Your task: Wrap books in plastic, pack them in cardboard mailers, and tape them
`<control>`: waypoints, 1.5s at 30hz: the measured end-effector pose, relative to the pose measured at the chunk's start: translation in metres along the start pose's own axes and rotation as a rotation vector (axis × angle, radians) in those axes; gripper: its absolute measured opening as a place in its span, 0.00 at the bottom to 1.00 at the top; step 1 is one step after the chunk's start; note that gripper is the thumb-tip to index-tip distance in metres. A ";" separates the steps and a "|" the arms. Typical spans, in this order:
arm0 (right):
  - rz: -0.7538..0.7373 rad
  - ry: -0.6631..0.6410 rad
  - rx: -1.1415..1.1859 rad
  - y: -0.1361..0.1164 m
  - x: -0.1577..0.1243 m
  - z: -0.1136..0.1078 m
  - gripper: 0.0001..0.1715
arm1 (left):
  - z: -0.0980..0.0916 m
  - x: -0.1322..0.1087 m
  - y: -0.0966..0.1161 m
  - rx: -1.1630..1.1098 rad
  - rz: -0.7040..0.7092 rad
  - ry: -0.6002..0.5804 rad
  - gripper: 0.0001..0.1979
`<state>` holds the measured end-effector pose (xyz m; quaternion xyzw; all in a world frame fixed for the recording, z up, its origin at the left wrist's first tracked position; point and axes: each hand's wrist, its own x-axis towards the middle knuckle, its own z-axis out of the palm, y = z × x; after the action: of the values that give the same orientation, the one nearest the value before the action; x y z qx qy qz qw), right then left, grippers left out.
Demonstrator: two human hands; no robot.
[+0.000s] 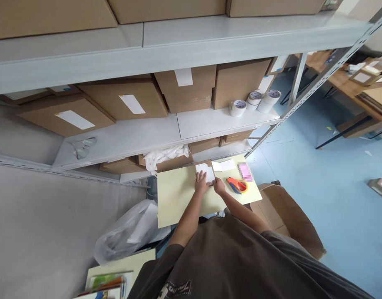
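Observation:
A small, flat brown cardboard box (203,162) lies on the pale yellow tabletop (178,199), with white paper (210,174) over most of its top. My left hand (201,183) rests on the paper, fingers spread. At the box's lower right corner is my right hand (219,186), its fingers closed on the edge. To the right lies an orange, blue and yellow tool (237,185) that looks like a tape dispenser. Behind it are a folded white sheet (224,165) and a pink item (245,172), blurred out.
Metal shelving (131,135) with cardboard boxes (141,99) and tape rolls (238,109) rises beyond the table. A large open carton (290,216) stands at the right, a clear plastic bag (125,232) at the left. Books (108,288) lie at lower left.

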<state>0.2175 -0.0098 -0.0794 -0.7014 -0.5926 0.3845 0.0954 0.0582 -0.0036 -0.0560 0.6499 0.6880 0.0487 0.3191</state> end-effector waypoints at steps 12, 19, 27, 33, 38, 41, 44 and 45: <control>-0.103 0.289 0.356 -0.051 -0.009 0.063 0.22 | -0.040 -0.026 -0.122 -0.591 -0.202 0.186 0.41; -0.033 0.066 0.484 -0.089 -0.011 0.101 0.25 | -0.052 -0.036 -0.151 -0.842 -0.215 0.120 0.50; -0.040 0.152 0.830 -0.095 -0.019 0.069 0.25 | -0.073 -0.025 -0.132 -0.865 0.018 0.122 0.49; -0.129 0.252 1.072 -0.061 -0.030 -0.003 0.26 | -0.081 0.002 -0.049 -0.879 0.208 0.001 0.50; -0.141 0.420 1.134 0.014 -0.052 -0.080 0.39 | -0.055 0.020 0.067 -0.853 0.371 -0.148 0.50; -0.101 0.568 1.115 0.077 -0.072 -0.125 0.49 | -0.017 0.024 0.149 -0.777 0.466 -0.297 0.52; -0.010 0.711 1.053 0.143 -0.100 -0.160 0.51 | 0.033 0.020 0.229 -0.669 0.523 -0.439 0.53; 0.024 0.762 1.034 0.165 -0.111 -0.169 0.51 | 0.052 0.017 0.253 -0.636 0.541 -0.480 0.52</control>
<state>0.4526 -0.1019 -0.0132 -0.6589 -0.2470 0.3456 0.6208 0.3037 0.0327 0.0187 0.6686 0.3524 0.1867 0.6277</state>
